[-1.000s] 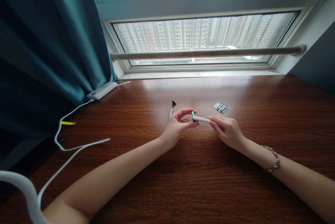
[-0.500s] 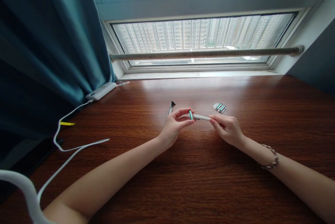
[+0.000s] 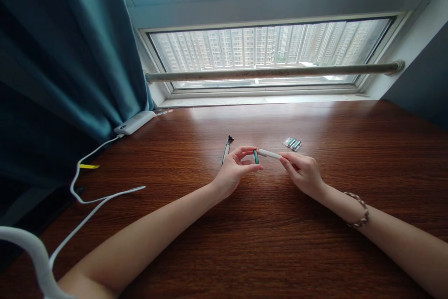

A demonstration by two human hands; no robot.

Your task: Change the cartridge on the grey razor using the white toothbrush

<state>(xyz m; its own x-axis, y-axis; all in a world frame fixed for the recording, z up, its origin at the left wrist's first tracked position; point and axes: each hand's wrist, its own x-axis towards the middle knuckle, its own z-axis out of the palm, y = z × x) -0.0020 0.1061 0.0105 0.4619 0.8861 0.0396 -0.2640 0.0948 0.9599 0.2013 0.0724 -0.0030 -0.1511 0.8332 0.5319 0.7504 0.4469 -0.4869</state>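
My left hand pinches a green and dark razor cartridge between thumb and fingers, holding it up on end. My right hand grips a small white brush by its far end. The brush's short bristles point down, and its head is at the upper part of the cartridge; whether they touch I cannot tell. Behind my left hand lies a razor handle with a dark top and no cartridge on it, its lower end partly hidden. Beyond my right hand sits a clear pack of razor cartridges.
Everything rests on a brown wooden table. A white power strip stands by the blue curtain at the left. Its white cable loops past a yellow tag. A metal rail crosses the window.
The cartridge has tilted a little and sits slightly lower. The brush head has shifted slightly up and left along it. More of the razor handle shows behind my left hand.
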